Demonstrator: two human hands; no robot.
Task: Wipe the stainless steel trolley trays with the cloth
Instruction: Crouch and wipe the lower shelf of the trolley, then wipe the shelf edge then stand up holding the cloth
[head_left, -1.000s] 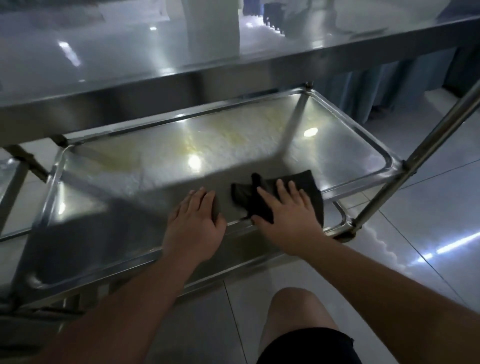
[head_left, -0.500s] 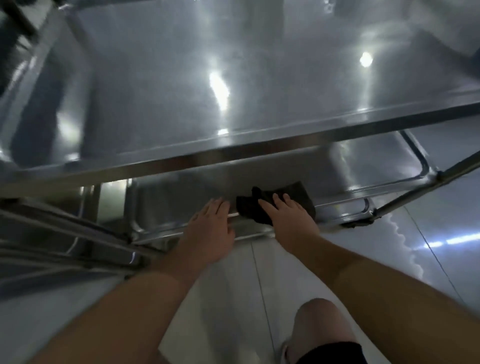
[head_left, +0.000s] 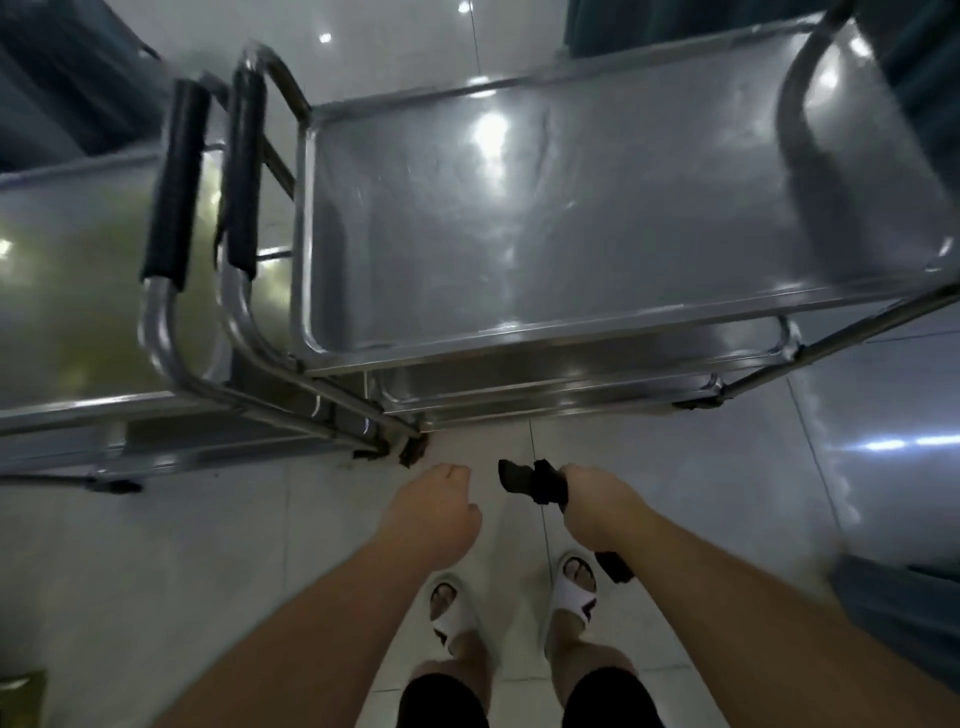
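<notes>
Steel: I look straight down on a stainless steel trolley (head_left: 545, 358); its top tray (head_left: 545, 208) is bare metal, carrying bright light reflections.
Lower trays: the near edges of two lower trays (head_left: 545, 384) show under the top tray's front rim, stacked one below the other.
Handles: at the trolley's left end I see a curved tube handle with a black grip (head_left: 243, 171); just beside it stands a second black grip (head_left: 174, 187) on a neighbouring trolley (head_left: 78, 286), whose tray has a yellowish sheen.
Cloth: the dark cloth (head_left: 535, 486) is in the air over the floor, in front of the trolley and clear of every tray; one end sticks out ahead of the fist, another end hangs below the wrist.
Right hand: my right hand (head_left: 597, 499) is closed in a fist around the cloth, knuckles up.
Left hand: my left hand (head_left: 434, 506) hangs beside it, fingers curled loosely inward, holding nothing and touching nothing.
Floor: pale glossy tiles (head_left: 208, 545) lie under both hands.
Feet: below the hands I see two feet in white slide sandals (head_left: 571, 590), and dark shorts at the bottom edge.
Sharpness: the picture is somewhat blurred, so fine marks on the steel are beyond me.
</notes>
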